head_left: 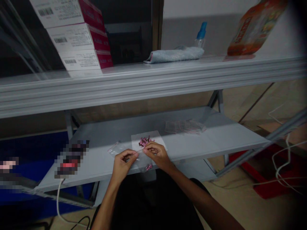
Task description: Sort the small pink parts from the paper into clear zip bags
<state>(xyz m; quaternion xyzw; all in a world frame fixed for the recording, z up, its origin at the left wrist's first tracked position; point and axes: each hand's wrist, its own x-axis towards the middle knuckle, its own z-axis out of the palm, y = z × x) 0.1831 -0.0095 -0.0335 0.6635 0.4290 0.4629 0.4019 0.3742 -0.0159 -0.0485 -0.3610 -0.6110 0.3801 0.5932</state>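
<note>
My left hand [124,162] and my right hand [157,154] meet over the front of a grey lower shelf [216,134]. Both are closed in a pinch on a small clear plastic bag [141,159] stretched between them. A few small pink parts [149,166] show inside the bag's lower end. Just beyond my fingers a heap of the same small pink parts [144,141] lies on a white sheet [158,136]. Another empty clear bag [115,148] lies left of the sheet.
A stack of clear bags [184,126] lies further back on the shelf. The upper shelf [153,80] holds white and red boxes [79,35], a folded cloth [175,55], a spray bottle [200,34] and an orange package [254,27]. White cables [285,159] hang right.
</note>
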